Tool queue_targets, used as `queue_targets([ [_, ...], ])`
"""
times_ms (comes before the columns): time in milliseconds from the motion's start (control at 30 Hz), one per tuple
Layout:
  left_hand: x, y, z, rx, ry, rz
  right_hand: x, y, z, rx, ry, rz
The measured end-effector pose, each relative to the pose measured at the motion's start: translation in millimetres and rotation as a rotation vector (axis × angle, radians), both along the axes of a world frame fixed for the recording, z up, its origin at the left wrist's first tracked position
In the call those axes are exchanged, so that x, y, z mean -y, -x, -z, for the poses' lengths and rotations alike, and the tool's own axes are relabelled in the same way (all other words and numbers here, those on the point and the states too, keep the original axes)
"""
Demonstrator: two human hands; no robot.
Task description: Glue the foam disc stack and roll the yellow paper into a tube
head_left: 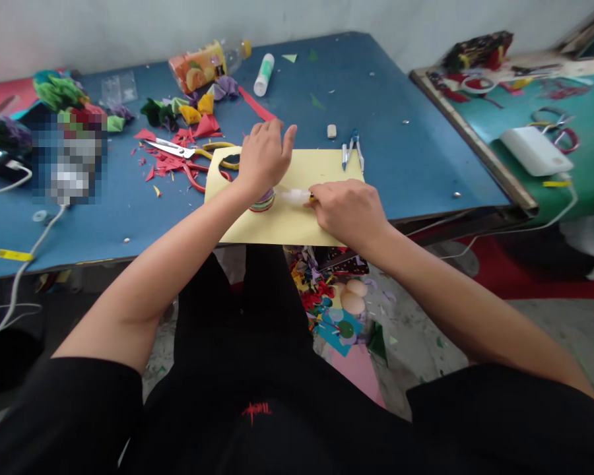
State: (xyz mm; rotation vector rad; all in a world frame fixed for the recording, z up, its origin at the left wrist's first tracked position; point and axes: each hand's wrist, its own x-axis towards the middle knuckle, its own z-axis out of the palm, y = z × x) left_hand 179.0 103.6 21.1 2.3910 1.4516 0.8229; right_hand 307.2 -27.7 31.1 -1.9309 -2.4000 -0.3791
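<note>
A yellow sheet of paper (pixel 321 165) lies at the front edge of the blue table. Over its left part is my left hand (pixel 266 155), above a small stack of coloured paper rounds (pixel 263 202); the thumb is raised, and the contact under the palm is hidden. My right hand (pixel 349 210) is closed around the end of a blurred, whitish translucent tool (pixel 296 196), which points left at the stack. Scissors with yellow handles (pixel 178 150) and a red-handled pair (pixel 194 179) lie left of the sheet.
Red scraps (pixel 166 165) and crumpled coloured paper (pixel 191 115) lie at the left. Behind are an orange packet (pixel 198 68) and a glue stick (pixel 264 75). An eraser (pixel 331 131) and compass (pixel 355 149) sit near the sheet. A green table (pixel 519 119) stands right.
</note>
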Motion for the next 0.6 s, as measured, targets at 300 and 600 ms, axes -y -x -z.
queue_targets([
  [300, 5, 1, -6.3, -0.147, -0.017, -0.024, 5, 2, -1.2, 0.029, -0.013, -0.061],
  [600, 2, 0, -6.4, -0.140, 0.011, -0.030, 12, 6, -2.2, 0.036, -0.016, -0.076],
])
